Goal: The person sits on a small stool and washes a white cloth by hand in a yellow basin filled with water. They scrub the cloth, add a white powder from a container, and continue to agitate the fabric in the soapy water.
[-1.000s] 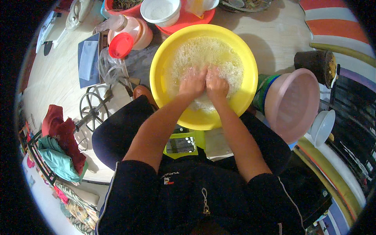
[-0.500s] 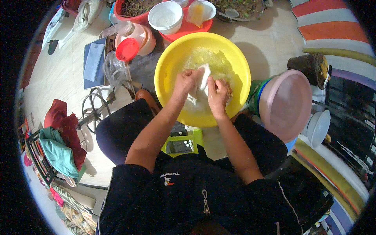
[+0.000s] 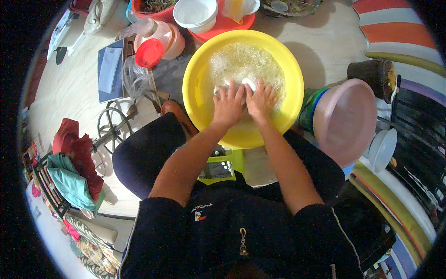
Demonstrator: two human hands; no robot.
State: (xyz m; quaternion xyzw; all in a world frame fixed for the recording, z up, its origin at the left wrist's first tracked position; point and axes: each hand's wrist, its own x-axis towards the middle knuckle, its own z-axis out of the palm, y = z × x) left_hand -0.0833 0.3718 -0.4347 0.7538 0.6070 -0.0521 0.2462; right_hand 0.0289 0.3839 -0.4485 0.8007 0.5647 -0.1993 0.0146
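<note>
Both of my hands reach into a round yellow basin [image 3: 292, 79] of foamy water [image 3: 248, 58]. My left hand [image 3: 228, 107] lies palm down with its fingers spread. Beside it, thumbs close together, my right hand [image 3: 261, 103] is flat too, its fingers apart. Under and just beyond the fingertips a white cloth [image 3: 250, 83] shows at the foam's surface. Most of that cloth is hidden by my hands and the suds.
A pink tub [image 3: 346, 123] leans at the right, near a dark pot [image 3: 371, 76]. White bowls [image 3: 196, 16] on a red lid stand behind the basin. A pink container with a red lid [image 3: 149, 53] is at far left. A green stool [image 3: 238, 162] sits between my legs.
My hands held the white cloth up between them; now they have gone down and spread flat over it. The cloth has sunk into the water, and more foam shows.
</note>
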